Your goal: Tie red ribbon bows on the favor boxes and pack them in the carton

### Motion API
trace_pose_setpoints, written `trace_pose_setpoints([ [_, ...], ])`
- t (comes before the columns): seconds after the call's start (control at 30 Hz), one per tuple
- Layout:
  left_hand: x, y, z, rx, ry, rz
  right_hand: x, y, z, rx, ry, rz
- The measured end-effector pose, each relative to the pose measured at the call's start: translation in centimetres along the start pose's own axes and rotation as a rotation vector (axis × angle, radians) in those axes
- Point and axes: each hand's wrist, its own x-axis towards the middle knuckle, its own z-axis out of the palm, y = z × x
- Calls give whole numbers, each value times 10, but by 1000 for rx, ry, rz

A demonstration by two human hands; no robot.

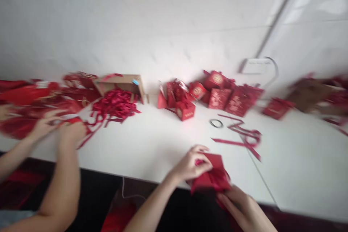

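The red box is held at the near edge of the table. The left hand's fingers curl closed over its left side; the right hand's fingers grip its near right corner. Beyond the red box sit gold-marked boxes (their characters too blurred to read) and a white label, its line of print illegible. Loose ribbons lie beyond it, rightward.
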Motion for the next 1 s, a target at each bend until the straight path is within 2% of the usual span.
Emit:
trace_pose_setpoints([
  [0.03,2,1,-2,39,-18,5,-6,-4,-2,43,-56,33],
  [0.1,7,2,-6,91,-70,-5,-13,-11,-5,69,-49,102],
  [0.3,5,9,-8,113,-90,-53,-26,-13,-26,114,-168,203],
  [0.37,5,10,-8,131,-83,-56,-23,-12,-32,155,-46,252],
  [0.47,7,8,-7,150,-73,-45,-4,-9,-32,193,155,164],
  [0.57,7,5,-6,161,-65,-28,19,-7,-23,247,157,42],
  [0.63,4,3,-3,175,8,1,29,-6,-17,284,158,42],
  [0.73,-6,1,2,233,322,0,32,-6,-12,347,179,102],
  [0.8,-13,2,3,264,489,-101,30,-7,-11,377,187,141],
  [0.83,-16,3,3,263,493,-173,29,-8,-10,383,188,153],
  [0.9,-19,7,2,240,395,-303,29,-9,-9,398,185,169],
  [1.0,-18,13,0,219,289,-375,31,-10,-8,440,168,198],
])
